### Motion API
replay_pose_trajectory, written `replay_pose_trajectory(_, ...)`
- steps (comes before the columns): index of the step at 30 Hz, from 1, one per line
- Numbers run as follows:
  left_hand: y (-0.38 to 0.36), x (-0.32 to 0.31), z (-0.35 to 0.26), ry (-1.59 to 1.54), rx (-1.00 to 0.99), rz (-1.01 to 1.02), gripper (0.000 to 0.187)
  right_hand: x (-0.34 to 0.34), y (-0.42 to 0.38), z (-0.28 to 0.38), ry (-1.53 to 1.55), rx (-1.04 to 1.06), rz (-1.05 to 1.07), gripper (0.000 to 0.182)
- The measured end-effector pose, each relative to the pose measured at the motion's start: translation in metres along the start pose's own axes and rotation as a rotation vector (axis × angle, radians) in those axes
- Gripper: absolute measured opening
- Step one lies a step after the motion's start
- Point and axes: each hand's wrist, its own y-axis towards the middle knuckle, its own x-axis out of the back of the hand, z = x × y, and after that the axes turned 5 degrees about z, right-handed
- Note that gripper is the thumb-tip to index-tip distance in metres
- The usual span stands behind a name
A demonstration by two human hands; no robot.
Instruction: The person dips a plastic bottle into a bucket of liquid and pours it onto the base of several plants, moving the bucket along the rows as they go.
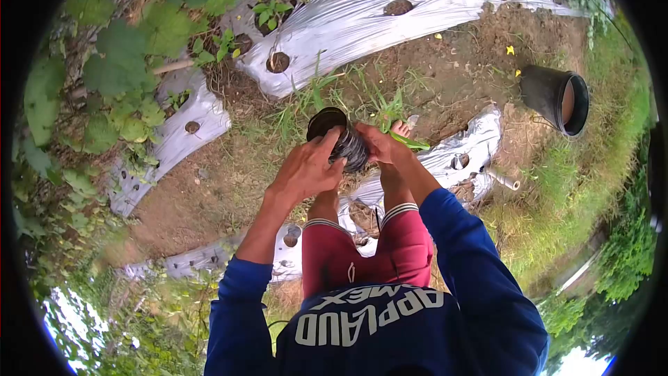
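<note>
A dark, ribbed round container or stack of thin black pots [353, 151] is held in front of my knees, its round opening tilted toward the upper left. My left hand [310, 166] grips it from the left, with fingers over the rim and side. On the other side my right hand [379, 145] presses its fingers against the container. What is inside the opening is too dark to make out. A green leaf or strip [409, 141] shows just beside my right hand.
Silver plastic sheeting [341, 24] with round holes covers the soil beds. A large black bucket [550, 97] lies tilted at the right. Nearby, a pale pipe [504, 179] sticks out by the sheeting. Broad-leaved plants [118, 56] crowd the left, and grass [550, 195] grows at the right.
</note>
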Motion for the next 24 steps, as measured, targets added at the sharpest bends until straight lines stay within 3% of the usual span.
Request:
replay_pose_trajectory(3, 0.037, -0.002, -0.060, -0.118, -0.077, 0.022, 0.050, 0.058, -0.029, 0.007, 0.044, 0.011, 0.028, 0.043)
replay_pose_trajectory(5, 0.060, -0.003, -0.097, -0.256, -0.077, 0.035, 0.044, 0.085, -0.047, 0.012, 0.142, 0.150, 0.044, 0.044)
replay_pose_trajectory(7, 0.083, -0.005, -0.125, -0.168, -0.121, 0.054, 0.042, 0.133, -0.057, 0.012, 0.066, 0.262, 0.200, 0.049)
replay_pose_trajectory(8, 0.095, -0.005, -0.138, -0.092, -0.151, 0.054, 0.040, 0.148, -0.054, 0.008, 0.173, 0.389, 0.275, 0.060)
replay_pose_trajectory(11, 0.127, -0.007, -0.177, -0.026, -0.127, 0.113, 0.039, 0.179, -0.078, 0.023, 0.256, 0.505, 0.356, 0.068)
replay_pose_trajectory(13, 0.150, -0.013, -0.192, 0.005, -0.200, 0.096, 0.034, 0.192, -0.092, 0.036, 0.340, 0.493, 0.246, 0.059)
replay_pose_trajectory(15, 0.174, -0.016, -0.206, 0.031, -0.275, 0.077, 0.030, 0.197, -0.123, 0.058, 0.447, 0.324, 0.191, 0.047)
replay_pose_trajectory(17, 0.201, -0.015, -0.220, 0.061, -0.262, 0.220, 0.023, 0.209, -0.126, 0.062, 0.501, 0.363, 0.140, 0.043)
replay_pose_trajectory(20, 0.244, -0.024, -0.235, 0.053, -0.415, 0.213, 0.020, 0.230, -0.149, 0.080, 0.583, 0.382, 0.067, 0.040)
replay_pose_trajectory(23, 0.287, -0.029, -0.260, 0.059, -0.407, 0.344, 0.023, 0.262, -0.167, 0.099, 0.623, 0.366, 0.005, 0.041)
replay_pose_trajectory(24, 0.302, -0.031, -0.267, 0.025, -0.441, 0.370, 0.024, 0.270, -0.175, 0.105, 0.488, 0.510, -0.016, 0.042)
